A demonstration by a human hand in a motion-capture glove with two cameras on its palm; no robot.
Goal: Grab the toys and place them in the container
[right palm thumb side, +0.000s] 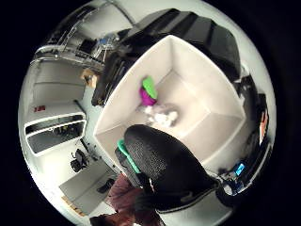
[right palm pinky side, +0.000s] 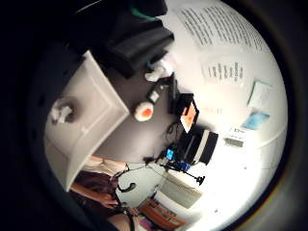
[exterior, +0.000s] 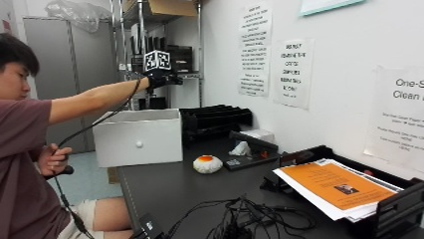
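Observation:
My gloved right hand (exterior: 164, 78) hangs high above the white container (exterior: 139, 137) at the table's left end, with relaxed fingers and nothing in them. Its black thumb (right palm thumb side: 164, 169) fills part of the thumb side palm view. Inside the container (right palm thumb side: 207, 127) lie a green and purple toy (right palm thumb side: 148, 91) and a fluffy white toy (right palm thumb side: 162, 116); the white toy (right palm pinky side: 61, 112) also shows in the other palm view. On the dark table, a white toy egg with an orange top (exterior: 207, 164) sits right of the container. A small white toy (exterior: 240, 148) lies farther back, near the wall.
Black paper trays (exterior: 215, 119) stand behind the container against the wall. A tray with orange paper (exterior: 334, 189) sits at the right, and a tangle of cables (exterior: 245, 219) covers the table's front. The person's bare left hand (exterior: 54, 160) holds a black grip off the table.

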